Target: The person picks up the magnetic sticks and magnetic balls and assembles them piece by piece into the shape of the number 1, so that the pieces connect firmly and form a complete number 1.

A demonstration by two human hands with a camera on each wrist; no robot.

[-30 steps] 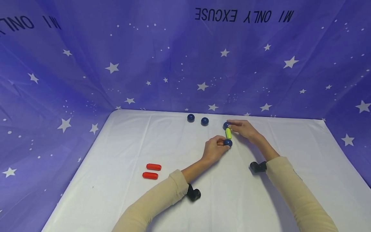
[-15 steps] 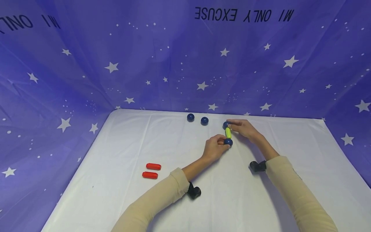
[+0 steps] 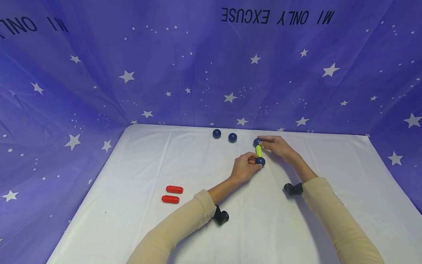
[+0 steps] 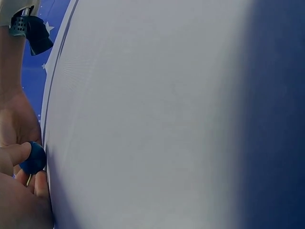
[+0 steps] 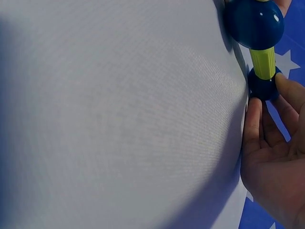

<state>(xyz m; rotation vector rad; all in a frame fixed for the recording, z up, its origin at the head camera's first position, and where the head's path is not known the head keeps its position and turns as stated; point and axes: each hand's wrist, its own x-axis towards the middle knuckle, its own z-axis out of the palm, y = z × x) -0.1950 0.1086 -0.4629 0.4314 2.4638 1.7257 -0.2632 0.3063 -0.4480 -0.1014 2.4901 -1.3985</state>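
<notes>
My left hand (image 3: 244, 168) pinches a dark blue ball (image 3: 260, 161) between thumb and fingers. Farther back, my right hand (image 3: 278, 148) holds another blue ball (image 3: 257, 142) by its fingertips. A yellow-green ribbed rod (image 3: 259, 151) spans the gap between these two balls; in the right wrist view the rod (image 5: 263, 63) meets both. A sliver of yellow-green (image 5: 262, 1) also shows beyond the nearer ball (image 5: 255, 24), its kind unclear. From the left wrist, the ball (image 4: 34, 158) is seen under the thumb, hiding most of what lies behind.
Two loose blue balls, one left (image 3: 216, 134) and one right (image 3: 232, 138), lie near the back edge of the white-covered table (image 3: 132, 165). A pair of red rods, upper (image 3: 174, 189) and lower (image 3: 170, 199), lies left of my left forearm. Purple star-patterned cloth (image 3: 184, 66) rises behind.
My left hand and its ball have shifted very slightly right and away from me, and the rod's near end has moved slightly too. My right hand stays almost still.
</notes>
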